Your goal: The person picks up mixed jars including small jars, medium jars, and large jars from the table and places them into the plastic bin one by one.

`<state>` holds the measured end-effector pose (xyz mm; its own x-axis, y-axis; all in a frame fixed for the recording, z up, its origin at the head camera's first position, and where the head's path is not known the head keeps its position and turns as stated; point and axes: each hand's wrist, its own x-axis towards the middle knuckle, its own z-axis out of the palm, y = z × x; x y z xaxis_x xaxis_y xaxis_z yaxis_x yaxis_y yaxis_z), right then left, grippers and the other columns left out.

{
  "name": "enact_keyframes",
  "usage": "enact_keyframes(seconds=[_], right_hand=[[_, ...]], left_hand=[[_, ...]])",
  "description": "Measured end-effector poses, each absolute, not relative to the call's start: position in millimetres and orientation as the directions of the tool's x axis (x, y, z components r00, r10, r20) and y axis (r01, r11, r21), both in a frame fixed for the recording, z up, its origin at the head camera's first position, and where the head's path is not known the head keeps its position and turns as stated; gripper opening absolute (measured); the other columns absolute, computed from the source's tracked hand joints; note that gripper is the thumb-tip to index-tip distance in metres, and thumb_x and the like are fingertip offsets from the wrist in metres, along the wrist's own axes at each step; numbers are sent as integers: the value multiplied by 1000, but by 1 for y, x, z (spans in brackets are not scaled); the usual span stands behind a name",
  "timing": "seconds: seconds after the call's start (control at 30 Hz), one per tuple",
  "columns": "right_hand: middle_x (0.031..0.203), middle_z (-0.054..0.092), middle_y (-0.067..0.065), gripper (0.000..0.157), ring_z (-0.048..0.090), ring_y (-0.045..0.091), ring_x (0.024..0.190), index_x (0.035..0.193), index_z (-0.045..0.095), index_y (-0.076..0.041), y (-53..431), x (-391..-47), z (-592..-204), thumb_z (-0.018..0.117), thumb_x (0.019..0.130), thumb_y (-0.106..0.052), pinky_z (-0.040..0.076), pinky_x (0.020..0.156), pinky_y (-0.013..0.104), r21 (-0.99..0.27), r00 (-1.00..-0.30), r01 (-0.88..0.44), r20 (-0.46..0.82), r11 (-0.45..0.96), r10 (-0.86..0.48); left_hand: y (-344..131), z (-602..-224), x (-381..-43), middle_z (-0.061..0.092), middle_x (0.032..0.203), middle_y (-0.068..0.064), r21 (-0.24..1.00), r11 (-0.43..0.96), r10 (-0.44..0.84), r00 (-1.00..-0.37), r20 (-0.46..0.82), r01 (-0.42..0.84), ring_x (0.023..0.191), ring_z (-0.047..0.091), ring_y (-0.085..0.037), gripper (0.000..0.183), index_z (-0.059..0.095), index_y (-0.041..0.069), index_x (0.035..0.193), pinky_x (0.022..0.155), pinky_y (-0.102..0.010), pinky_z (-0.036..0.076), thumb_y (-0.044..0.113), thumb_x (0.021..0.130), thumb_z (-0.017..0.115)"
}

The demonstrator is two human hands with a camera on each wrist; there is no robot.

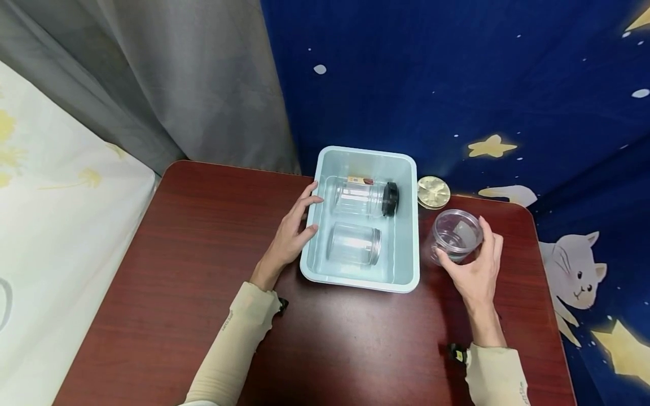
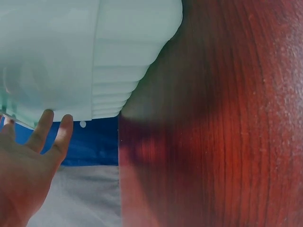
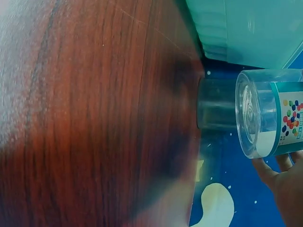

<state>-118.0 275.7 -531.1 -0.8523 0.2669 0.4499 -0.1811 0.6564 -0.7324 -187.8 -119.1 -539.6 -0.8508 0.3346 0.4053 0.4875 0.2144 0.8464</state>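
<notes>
My right hand (image 1: 474, 270) grips a clear round plastic jar (image 1: 457, 232) by its sides, thumb on the near left and fingers on the far right. In the right wrist view the jar's base is off the table, and a label with coloured dots wraps its side. At the pale blue plastic bin (image 1: 364, 285), my left hand (image 1: 286, 237) rests spread fingers and thumb at the left rim. Inside the bin a clear jar with a black lid (image 1: 390, 199) lies on its side. Nearer me, another clear jar (image 1: 350, 243) lies on its side.
A gold round lid (image 1: 433, 192) shows right of the bin, near the table's back edge. A small yellow-and-red label (image 1: 359, 180) shows inside the bin at the back. The dark red wooden table (image 1: 167, 270) meets grey and blue curtains (image 1: 406, 73) behind.
</notes>
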Motion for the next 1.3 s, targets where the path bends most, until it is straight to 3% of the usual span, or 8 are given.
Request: enact_keyframes(seconds=[0.17, 0.43, 0.7, 0.87, 0.97, 1.07, 1.2, 1.3], right_hand=[[124, 45, 20, 109, 45, 19, 113, 150, 42, -20, 268, -116, -518, 92, 56, 1, 38, 98, 16, -761, -853, -187, 439, 621, 283], [120, 46, 16, 101, 44, 18, 113, 149, 44, -13, 252, -111, -487, 87, 60, 8, 37, 101, 17, -754, -846, -217, 462, 620, 266], [120, 45, -7, 96, 46, 18, 113, 145, 48, -6, 252, -111, -479, 87, 58, 8, 40, 99, 19, -772, -835, -260, 481, 580, 267], [120, 42, -13, 94, 45, 22, 113, 144, 48, -2, 250, -111, -475, 87, 60, 7, 40, 101, 21, -775, -842, -268, 478, 572, 252], [119, 43, -11, 93, 45, 24, 113, 144, 48, -2, 250, -111, -473, 87, 60, 6, 39, 102, 22, -767, -843, -270, 481, 582, 242], [118, 47, 1, 92, 45, 22, 113, 143, 49, -2, 249, -112, -471, 87, 60, 6, 39, 102, 22, -758, -838, -274, 490, 592, 240], [118, 48, 17, 91, 45, 20, 113, 142, 50, -2, 248, -113, -469, 87, 59, 6, 40, 101, 22, -753, -831, -279, 500, 597, 242], [120, 49, 13, 92, 47, 22, 113, 142, 49, -2, 247, -114, -467, 87, 59, 7, 42, 100, 23, -765, -836, -280, 491, 580, 244]], left_hand=[[-118, -540, -188, 19, 164, 0, 853, 199, 336, -851, 403, 483, 140, 39, -25, 48, 46, 5, 141, 89, -56, 46, 25, 98, 49], [-115, -539, -188, 20, 164, -1, 863, 183, 329, -857, 397, 471, 141, 38, -23, 49, 46, 6, 141, 88, -56, 48, 32, 100, 50], [-116, -540, -188, 20, 164, 0, 869, 192, 326, -865, 383, 457, 140, 38, -22, 52, 45, 8, 143, 88, -51, 49, 6, 92, 53], [-117, -528, -183, 22, 163, -10, 871, 204, 320, -872, 371, 446, 139, 39, -27, 56, 45, 3, 143, 87, -47, 48, -7, 89, 53], [-116, -513, -177, 22, 162, -18, 878, 192, 330, -871, 363, 438, 138, 40, -31, 53, 45, -4, 141, 88, -47, 48, -10, 88, 53], [-115, -501, -174, 22, 160, -23, 886, 193, 335, -877, 345, 422, 138, 40, -31, 51, 45, -7, 139, 90, -47, 48, -10, 88, 52], [-114, -504, -174, 21, 161, -20, 892, 171, 328, -878, 350, 419, 138, 41, -30, 51, 44, -7, 139, 88, -52, 48, -8, 88, 51], [-114, -520, -178, 20, 164, -12, 892, 142, 318, -873, 370, 429, 139, 40, -27, 52, 44, -2, 142, 86, -56, 48, -6, 90, 50]])
